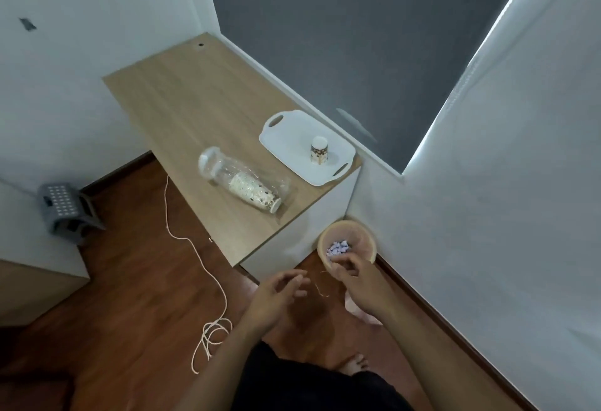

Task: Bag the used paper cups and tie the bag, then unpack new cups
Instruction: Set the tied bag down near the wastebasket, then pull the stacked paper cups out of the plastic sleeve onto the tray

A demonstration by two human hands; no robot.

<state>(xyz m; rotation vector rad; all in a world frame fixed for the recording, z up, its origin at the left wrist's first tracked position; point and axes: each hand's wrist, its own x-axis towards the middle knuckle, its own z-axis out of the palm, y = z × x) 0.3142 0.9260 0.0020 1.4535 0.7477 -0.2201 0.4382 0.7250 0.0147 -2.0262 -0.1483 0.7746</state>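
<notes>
A clear plastic sleeve of stacked new paper cups (252,189) lies on its side on the wooden desk (195,101). A single patterned paper cup (319,150) stands upside down on a white tray (292,140) at the desk's near right corner. On the floor beside the desk stands a tan round bin (364,238) with something crumpled and purple (338,247) inside. My right hand (353,275) hovers at the bin's near rim with its fingers curled; what they hold is hidden. My left hand (279,295) floats in the air with fingers apart and holds nothing. A thin thread (321,290) hangs between the hands.
A long pale cord (198,248) trails over the wooden floor and coils near my left arm. A grey perforated stool (66,207) stands at the left wall. White walls close in on the right, and a dark blind hangs behind the desk. My bare feet (356,363) are below.
</notes>
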